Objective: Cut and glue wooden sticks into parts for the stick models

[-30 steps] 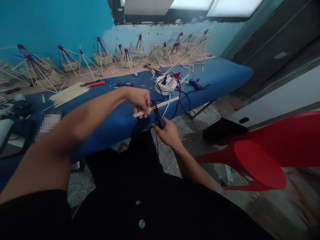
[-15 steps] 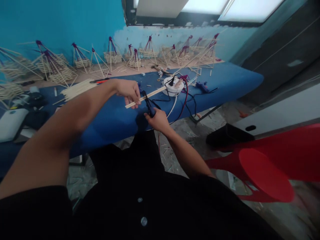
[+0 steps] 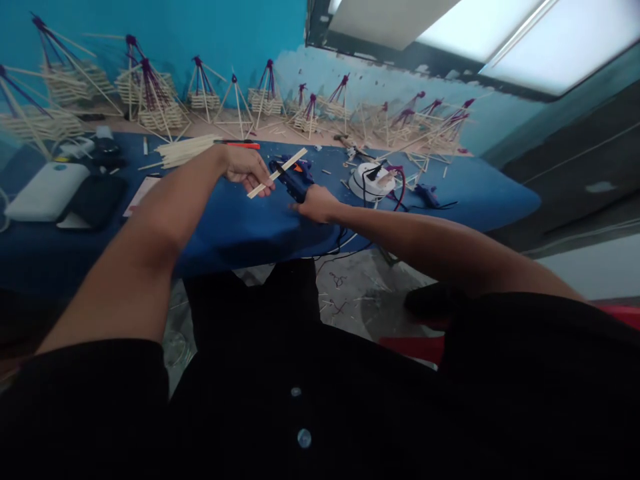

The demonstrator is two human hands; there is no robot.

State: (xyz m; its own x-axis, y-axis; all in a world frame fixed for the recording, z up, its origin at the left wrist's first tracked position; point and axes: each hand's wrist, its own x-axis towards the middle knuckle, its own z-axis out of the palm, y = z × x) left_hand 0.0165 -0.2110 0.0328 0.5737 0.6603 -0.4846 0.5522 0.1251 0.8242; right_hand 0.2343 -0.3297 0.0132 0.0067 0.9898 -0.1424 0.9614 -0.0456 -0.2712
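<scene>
Near the middle of the blue table (image 3: 220, 233), my left hand (image 3: 250, 172) pinches light wooden sticks (image 3: 295, 159) that slant up to the right. Just right of it, my right hand (image 3: 319, 203) is wrapped round a dark tool (image 3: 296, 184) that looks like a glue gun. The tool's dark front end is at the sticks, beside my left fingertips; whether it touches them I cannot tell. Behind my left wrist lies a pile of loose sticks (image 3: 187, 151), with an orange and black tool (image 3: 245, 145) at its right end.
Stick frames with purple tops (image 3: 153, 100) line the wall. A white round cable reel (image 3: 370, 183) with cords and another blue tool (image 3: 427, 195) are at the right. A white box-like device (image 3: 49, 191) and a phone (image 3: 141, 193) lie left.
The view has shifted, so the table items sit further right. The sticks now slant more steeply and their far end is clear of the reel. My right forearm has swung out to the right.
</scene>
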